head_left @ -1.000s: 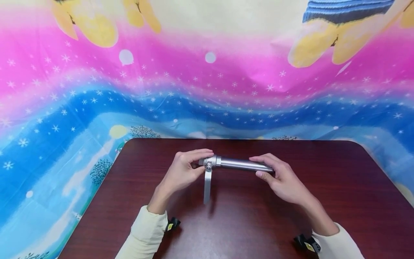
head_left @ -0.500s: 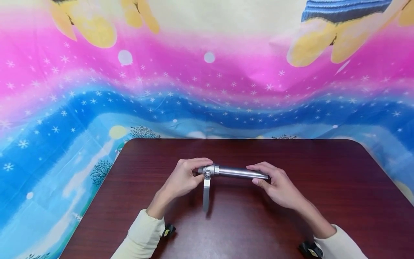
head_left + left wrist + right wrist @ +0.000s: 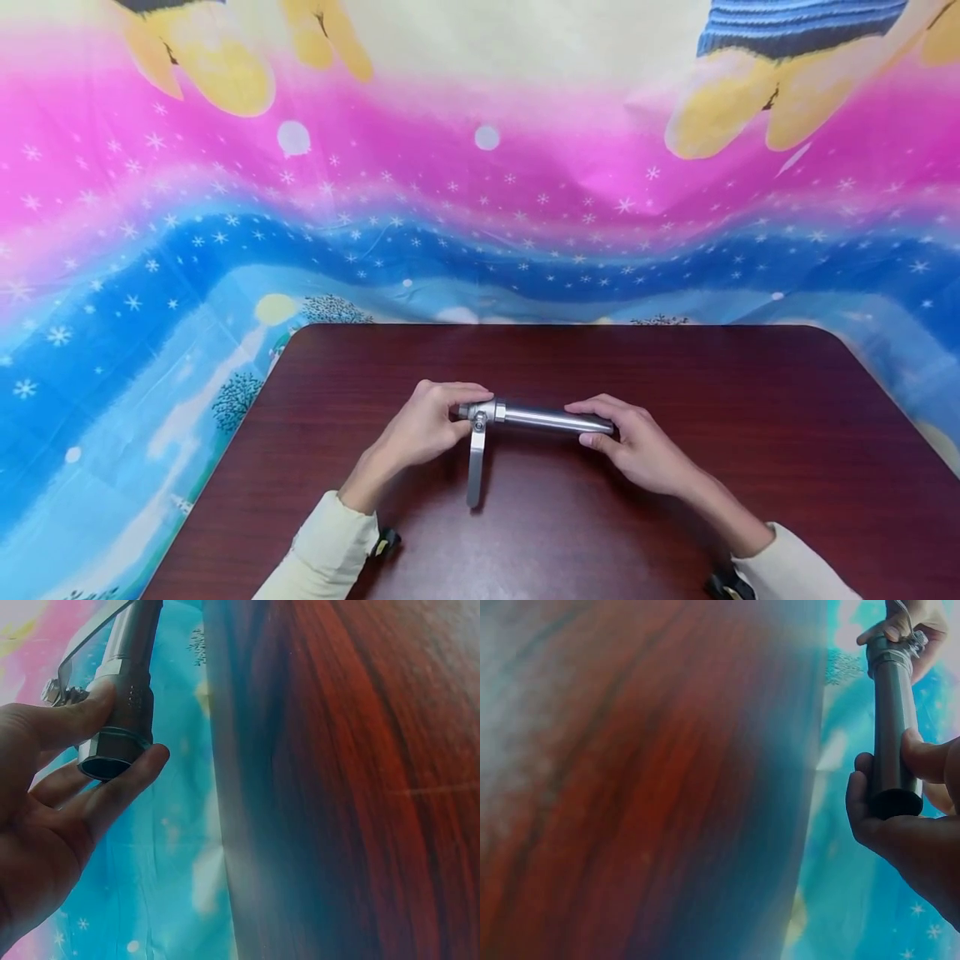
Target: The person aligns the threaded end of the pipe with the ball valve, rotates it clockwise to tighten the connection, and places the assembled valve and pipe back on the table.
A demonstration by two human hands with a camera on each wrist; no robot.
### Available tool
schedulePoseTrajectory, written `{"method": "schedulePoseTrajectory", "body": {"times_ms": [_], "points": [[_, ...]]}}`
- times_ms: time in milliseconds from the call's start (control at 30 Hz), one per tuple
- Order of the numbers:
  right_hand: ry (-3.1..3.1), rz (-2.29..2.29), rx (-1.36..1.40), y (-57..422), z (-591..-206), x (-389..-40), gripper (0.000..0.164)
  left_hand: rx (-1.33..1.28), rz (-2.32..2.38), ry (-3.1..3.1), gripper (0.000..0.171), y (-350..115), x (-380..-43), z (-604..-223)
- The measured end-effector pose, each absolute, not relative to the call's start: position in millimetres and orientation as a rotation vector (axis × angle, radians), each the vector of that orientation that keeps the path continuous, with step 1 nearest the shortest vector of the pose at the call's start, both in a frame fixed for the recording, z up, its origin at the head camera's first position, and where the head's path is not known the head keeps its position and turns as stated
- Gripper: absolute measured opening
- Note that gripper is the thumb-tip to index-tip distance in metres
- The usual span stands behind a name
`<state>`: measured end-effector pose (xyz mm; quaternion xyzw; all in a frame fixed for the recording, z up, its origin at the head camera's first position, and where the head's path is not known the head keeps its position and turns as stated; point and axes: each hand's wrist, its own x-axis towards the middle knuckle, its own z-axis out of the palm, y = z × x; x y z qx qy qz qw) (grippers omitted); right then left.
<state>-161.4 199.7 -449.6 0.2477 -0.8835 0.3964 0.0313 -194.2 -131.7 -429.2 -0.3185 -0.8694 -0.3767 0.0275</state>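
Note:
A silver ball valve (image 3: 483, 411) with a flat metal lever (image 3: 476, 467) is joined to a straight steel pipe (image 3: 551, 418). My left hand (image 3: 427, 425) grips the valve body between thumb and fingers, and the lever points toward me. At the pipe's far right end, my right hand (image 3: 633, 442) holds it with the thumb on the near side. The left wrist view shows the valve's open hexagonal end (image 3: 112, 757) beside my fingers. In the right wrist view the dark pipe end (image 3: 896, 802) sits between thumb and curled fingers.
A dark reddish wooden table (image 3: 675, 367) with rounded far corners lies beneath both hands. Behind it hangs a colourful printed cloth (image 3: 480, 208) with snowflakes. Black wrist devices show at the left cuff (image 3: 386, 543) and right cuff (image 3: 727, 583).
Both hands have brought the valve and pipe toward me, lower in the head view and slightly left. Their grip on the two ends stays the same.

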Motion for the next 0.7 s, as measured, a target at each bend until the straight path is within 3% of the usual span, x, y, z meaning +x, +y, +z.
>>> {"method": "schedulePoseTrajectory", "body": {"times_ms": [700], "points": [[-2.814,1.173,0.807,201.8,-456.0,-166.6,0.038,-1.070,-0.931,-2.774,0.043,-130.7,-200.2,-436.5]]}}
